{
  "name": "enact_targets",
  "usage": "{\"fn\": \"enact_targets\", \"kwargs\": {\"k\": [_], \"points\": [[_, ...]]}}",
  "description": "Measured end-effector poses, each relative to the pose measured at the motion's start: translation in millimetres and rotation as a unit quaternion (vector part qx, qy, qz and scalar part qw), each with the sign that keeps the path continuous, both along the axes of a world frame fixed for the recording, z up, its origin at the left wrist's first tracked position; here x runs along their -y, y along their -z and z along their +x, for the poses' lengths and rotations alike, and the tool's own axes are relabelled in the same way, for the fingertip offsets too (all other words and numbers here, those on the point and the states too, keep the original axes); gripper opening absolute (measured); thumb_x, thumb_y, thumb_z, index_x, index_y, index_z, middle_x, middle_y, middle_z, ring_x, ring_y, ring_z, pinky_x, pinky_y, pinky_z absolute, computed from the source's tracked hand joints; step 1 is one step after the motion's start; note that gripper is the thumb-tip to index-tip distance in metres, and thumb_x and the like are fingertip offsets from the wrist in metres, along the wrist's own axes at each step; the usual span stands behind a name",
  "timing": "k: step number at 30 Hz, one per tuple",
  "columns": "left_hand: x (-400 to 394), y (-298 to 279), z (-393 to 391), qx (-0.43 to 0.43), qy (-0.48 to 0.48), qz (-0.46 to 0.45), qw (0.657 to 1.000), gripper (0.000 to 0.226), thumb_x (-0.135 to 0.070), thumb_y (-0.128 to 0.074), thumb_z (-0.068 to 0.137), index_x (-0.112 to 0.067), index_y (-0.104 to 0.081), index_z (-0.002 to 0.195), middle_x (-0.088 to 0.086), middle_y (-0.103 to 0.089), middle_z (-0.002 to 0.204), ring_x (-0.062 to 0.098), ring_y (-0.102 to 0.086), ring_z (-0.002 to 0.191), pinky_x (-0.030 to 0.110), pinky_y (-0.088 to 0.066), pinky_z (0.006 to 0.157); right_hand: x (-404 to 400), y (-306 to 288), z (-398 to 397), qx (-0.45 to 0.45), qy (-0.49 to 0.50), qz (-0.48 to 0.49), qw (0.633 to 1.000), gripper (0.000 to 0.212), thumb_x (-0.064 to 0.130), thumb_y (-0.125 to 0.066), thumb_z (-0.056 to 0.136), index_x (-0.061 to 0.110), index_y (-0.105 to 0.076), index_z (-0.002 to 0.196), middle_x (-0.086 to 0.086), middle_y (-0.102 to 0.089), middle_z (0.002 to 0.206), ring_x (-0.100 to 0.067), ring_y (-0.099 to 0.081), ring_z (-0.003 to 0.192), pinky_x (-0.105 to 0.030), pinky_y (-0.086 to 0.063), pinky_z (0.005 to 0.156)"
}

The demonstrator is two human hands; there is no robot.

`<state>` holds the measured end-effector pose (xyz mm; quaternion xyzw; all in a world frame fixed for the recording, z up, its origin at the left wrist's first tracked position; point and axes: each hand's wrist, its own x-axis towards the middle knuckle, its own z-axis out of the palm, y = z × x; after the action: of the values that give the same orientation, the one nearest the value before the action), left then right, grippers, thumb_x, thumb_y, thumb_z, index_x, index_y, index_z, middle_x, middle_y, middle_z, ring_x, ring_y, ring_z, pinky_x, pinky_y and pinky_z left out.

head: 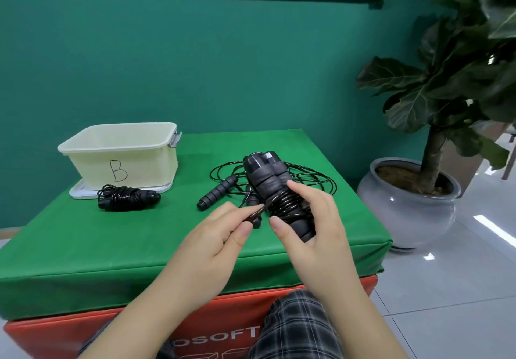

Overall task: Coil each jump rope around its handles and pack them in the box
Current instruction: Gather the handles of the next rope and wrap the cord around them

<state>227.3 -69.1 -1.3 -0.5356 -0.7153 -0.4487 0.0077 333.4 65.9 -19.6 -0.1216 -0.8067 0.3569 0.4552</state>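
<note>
Head view: right hand (pixel 312 219) grips paired handles (pixel 268 177); left hand (pixel 220 233) pinches rope (pixel 258 210).

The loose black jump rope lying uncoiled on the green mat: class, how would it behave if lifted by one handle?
The loose black jump rope would probably flop and trail, since its thin cord sprawls in slack loops. Its ribbed handle looks easy to grip.

One coiled black rope (pixel 127 197) lies before the cream box (pixel 122 152); another (pixel 275 191) half-wound, one (pixel 223 188) loose.
</note>
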Motion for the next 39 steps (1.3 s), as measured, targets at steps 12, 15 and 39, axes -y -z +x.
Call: {"fn": "enact_targets", "kwargs": {"k": [12, 15, 39], "points": [[4, -7, -8, 0.028, 0.003, -0.001, 1.0, 0.019, -0.039, -0.047, 0.087, -0.037, -0.065, 0.093, -0.008, -0.054, 0.079, 0.005, -0.051, 0.069, 0.009, -0.035, 0.062, 0, -8, 6, -0.025, -0.049, -0.093, 0.994, 0.039, 0.044, -0.06, 0.081, 0.04, -0.052, 0.118, 0.027, -0.058, 0.115, 0.004, -0.053, 0.111, -0.009, -0.039, 0.088], [2, -2, -6, 0.108, -0.003, 0.011, 0.994, 0.02, -0.027, -0.047, 0.093, -0.034, -0.066, 0.092, -0.016, -0.052, 0.056, 0.0, -0.042, 0.049, 0.008, -0.03, 0.05, -2, -15, 10, -0.037, -0.069, -0.109, 0.991, 0.036, 0.036, -0.06, 0.082, 0.04, -0.052, 0.117, 0.034, -0.056, 0.112, 0.009, -0.054, 0.106, -0.002, -0.037, 0.082], [-2, -6, 0, 0.159, -0.072, 0.114, 0.978, 0.019, -0.043, -0.062, 0.071, -0.028, -0.071, 0.064, -0.002, -0.049, 0.059, 0.002, -0.042, 0.052, 0.012, -0.032, 0.053, 9, -9, 0, -0.099, -0.096, -0.113, 0.984, 0.033, 0.022, -0.05, 0.091, 0.052, -0.056, 0.104, 0.012, -0.058, 0.108, -0.007, -0.056, 0.106, -0.01, -0.041, 0.084]]}}
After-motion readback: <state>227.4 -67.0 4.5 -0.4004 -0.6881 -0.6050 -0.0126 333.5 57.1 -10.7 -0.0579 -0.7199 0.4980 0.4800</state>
